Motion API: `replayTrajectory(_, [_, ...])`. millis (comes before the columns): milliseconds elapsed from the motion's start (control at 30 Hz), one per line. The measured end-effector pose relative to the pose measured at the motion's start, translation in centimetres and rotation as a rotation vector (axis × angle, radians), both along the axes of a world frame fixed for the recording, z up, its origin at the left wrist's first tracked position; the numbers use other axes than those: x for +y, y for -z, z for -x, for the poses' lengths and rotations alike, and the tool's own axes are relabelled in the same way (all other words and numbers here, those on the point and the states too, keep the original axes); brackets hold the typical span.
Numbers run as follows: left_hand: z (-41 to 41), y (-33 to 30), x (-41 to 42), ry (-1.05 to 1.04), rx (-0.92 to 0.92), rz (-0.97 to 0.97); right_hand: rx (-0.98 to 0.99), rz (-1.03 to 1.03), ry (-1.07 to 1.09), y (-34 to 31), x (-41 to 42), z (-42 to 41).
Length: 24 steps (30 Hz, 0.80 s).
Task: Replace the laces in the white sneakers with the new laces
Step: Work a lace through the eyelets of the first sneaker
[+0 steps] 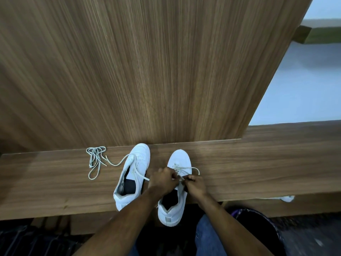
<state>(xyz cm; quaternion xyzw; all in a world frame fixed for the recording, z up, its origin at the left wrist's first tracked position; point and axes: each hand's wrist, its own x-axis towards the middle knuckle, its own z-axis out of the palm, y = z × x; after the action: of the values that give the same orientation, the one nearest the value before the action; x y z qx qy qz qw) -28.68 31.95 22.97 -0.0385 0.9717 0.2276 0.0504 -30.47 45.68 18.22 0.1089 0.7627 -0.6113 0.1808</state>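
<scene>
A wooden bench [258, 163] lies under the hands, a wood-grain panel [147, 71] rising beyond them; dark bin [262, 230] lower right.

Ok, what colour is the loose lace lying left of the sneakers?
Pale grey-white, with a faint green tint. The loose lace shows only in the head view.

You get soft, even indoor light with no hard shadows; the brightest patch is the pale wall [302, 85] at upper right, slightly washed out. The wooden panel [129, 71] carries a mild sheen at its centre and darkens toward your left edge. Wide-angle distortion bows the shelf [258, 163] edges (most at the corners). The white sneakers [180, 159] look a little bluish and soft. Below the shelf everything is dim and smeared.
</scene>
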Motion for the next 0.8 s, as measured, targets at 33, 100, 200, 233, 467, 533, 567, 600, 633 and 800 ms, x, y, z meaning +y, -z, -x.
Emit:
replayTrajectory(33, [0.0,0.2,0.0,-0.01,0.001,0.013,-0.012,0.015,0.004,0.1,0.0,0.0])
replayTrajectory(100, [0.1,0.5,0.0,-0.029,0.012,0.023,-0.03,0.044,0.01,0.1,0.1,0.0])
replayTrajectory(200, [0.2,0.9,0.0,-0.039,0.051,0.04,-0.038,0.085,0.012,0.2,0.2,0.1])
replayTrajectory(233, [0.3,1.0,0.0,-0.042,0.061,0.044,-0.04,0.099,0.018,0.2,0.2,0.0])
replayTrajectory(467, [0.7,1.0,0.0,0.002,0.026,0.182,-0.058,0.151,0.037,0.4,0.2,0.1])
replayTrajectory(533, [0.7,1.0,-0.1,0.022,0.015,0.203,-0.062,0.164,0.04,0.5,0.2,0.1])
replayTrajectory(567, [0.7,1.1,-0.1,0.04,0.012,0.215,-0.06,0.167,0.041,0.6,0.2,0.1])
replayTrajectory(600, [0.7,1.1,0.0,0.064,0.013,0.233,-0.058,0.168,0.04,0.7,0.2,0.1])
replayTrajectory(633, [0.7,1.2,0.0,0.087,0.014,0.254,-0.057,0.168,0.037,0.8,0.2,0.1])
replayTrajectory(800, [0.7,0.4,0.4,0.181,-0.005,0.412,0.016,0.134,-0.005,1.2,0.1,0.0])
